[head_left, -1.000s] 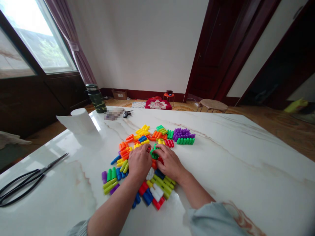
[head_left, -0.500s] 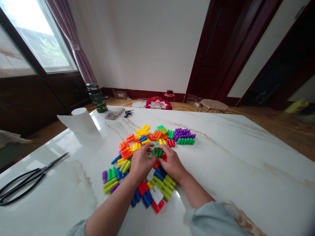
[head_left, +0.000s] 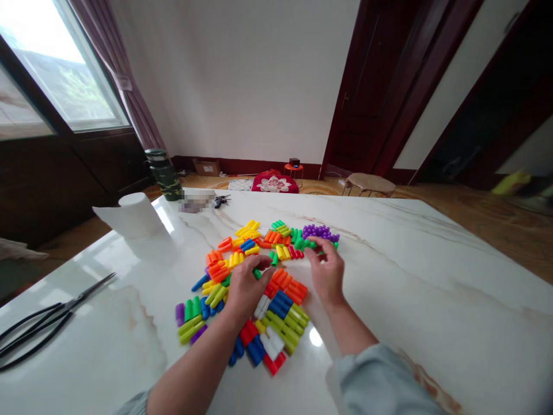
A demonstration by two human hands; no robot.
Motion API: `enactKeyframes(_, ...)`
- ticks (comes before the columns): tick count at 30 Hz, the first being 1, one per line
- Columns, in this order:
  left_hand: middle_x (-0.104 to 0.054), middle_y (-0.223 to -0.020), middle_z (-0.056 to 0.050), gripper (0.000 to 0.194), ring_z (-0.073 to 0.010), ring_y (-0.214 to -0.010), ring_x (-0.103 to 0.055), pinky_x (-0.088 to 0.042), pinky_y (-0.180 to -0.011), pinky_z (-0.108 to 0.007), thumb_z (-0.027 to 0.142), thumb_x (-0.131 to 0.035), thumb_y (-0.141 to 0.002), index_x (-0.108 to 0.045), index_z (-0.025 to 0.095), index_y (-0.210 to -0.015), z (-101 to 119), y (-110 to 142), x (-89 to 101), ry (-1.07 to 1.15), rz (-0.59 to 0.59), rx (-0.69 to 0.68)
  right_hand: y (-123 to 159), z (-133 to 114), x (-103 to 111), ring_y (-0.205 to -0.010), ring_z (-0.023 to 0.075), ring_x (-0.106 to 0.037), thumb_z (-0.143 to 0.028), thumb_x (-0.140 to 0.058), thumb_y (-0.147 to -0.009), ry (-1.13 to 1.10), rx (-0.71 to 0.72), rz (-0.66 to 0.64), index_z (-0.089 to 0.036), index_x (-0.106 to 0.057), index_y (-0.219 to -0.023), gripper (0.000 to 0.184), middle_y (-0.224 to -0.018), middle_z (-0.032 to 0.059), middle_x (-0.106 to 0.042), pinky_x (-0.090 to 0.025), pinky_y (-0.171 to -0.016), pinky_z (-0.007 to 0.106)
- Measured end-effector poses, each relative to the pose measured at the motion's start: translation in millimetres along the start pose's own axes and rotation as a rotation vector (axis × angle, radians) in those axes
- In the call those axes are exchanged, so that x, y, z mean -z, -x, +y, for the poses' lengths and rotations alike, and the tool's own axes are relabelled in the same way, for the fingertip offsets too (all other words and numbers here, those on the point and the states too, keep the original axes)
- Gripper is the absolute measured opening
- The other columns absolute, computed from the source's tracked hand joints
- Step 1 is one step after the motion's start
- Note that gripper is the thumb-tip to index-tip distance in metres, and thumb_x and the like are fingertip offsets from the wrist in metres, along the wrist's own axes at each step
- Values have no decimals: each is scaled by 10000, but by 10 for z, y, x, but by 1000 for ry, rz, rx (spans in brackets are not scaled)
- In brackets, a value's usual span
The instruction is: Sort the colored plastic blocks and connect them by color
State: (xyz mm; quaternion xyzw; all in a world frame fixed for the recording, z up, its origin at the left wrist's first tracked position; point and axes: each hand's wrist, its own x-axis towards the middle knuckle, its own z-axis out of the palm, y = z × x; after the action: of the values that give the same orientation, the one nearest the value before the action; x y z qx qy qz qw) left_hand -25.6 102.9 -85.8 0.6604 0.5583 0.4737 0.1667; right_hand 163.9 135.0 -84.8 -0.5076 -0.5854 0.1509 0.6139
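I'm seeing what looks like sorting: the right hand [head_left: 327, 274] is hovering part-curled at green pieces [head_left: 303, 244] beside the purple cluster [head_left: 320, 231], the left hand [head_left: 247, 283] half-open over the coloured heap [head_left: 283, 331], either's hold unclear, a light pinch probably being needed next.

The room looks like a home's: a curtain [head_left: 116, 78] beside a window [head_left: 64, 75], a door [head_left: 367, 92], a stool [head_left: 371, 183].
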Motion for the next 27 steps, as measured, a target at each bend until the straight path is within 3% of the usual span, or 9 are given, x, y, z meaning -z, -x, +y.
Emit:
enactKeyframes(3, -715, -816, -10, 98, -156, -751, -663, -517, -718, -269, 202, -664, -776, -702, 183, -864, 2, 2, -5, -6, -12, 0, -241, 311, 295, -780, 174, -578, -288, -553, -806, 96, -84, 355, -167, -684, -1019, 278, -936, 64, -673, -477, -728, 311)
enactKeyframes(5, -716, -817, -10, 99, -157, -757, -664, -514, -724, -271, 197, -659, -780, -704, 186, -866, -10, 6, -16, -12, -12, -4, -363, 553, 454, -735, 175, -555, -250, -539, -755, 196, -154, 467, -142, -693, -964, 281, -873, 68, -655, -470, -771, 351)
enactKeyframes(8, -719, -824, -7, 95, -156, -762, -664, -513, -738, -273, 195, -654, -786, -706, 192, -866, -36, 12, -30, -13, -10, -1, -442, 822, 552, -699, 175, -532, -229, -514, -712, 286, -221, 436, -138, -699, -919, 292, -849, 72, -649, -461, -800, 380)
enactKeyframes(12, -720, -818, -4, 92, -155, -760, -666, -510, -739, -271, 188, -650, -788, -709, 194, -859, -60, 12, -33, -21, -19, 0, -443, 956, 510, -762, 195, -551, -219, -473, -689, 374, -226, 323, -141, -703, -929, 342, -888, 88, -659, -450, -830, 371)
enactKeyframes(20, -725, -818, -8, 101, -159, -759, -669, -512, -746, -280, 184, -638, -791, -713, 193, -858, -52, 12, -32, -34, -28, 13, -447, 986, 493, -872, 231, -589, -198, -412, -702, 478, -281, 237, -122, -704, -1000, 425, -948, 120, -670, -438, -852, 356)
enactKeyframes(27, -724, -821, -3, 108, -159, -770, -668, -511, -754, -282, 181, -638, -785, -716, 198, -857, -76, 5, -46, -40, -30, 26, -454, 888, 490, -903, 244, -591, -174, -339, -731, 514, -295, 216, -128, -699, -902, 402, -910, 121, -645, -434, -863, 374)
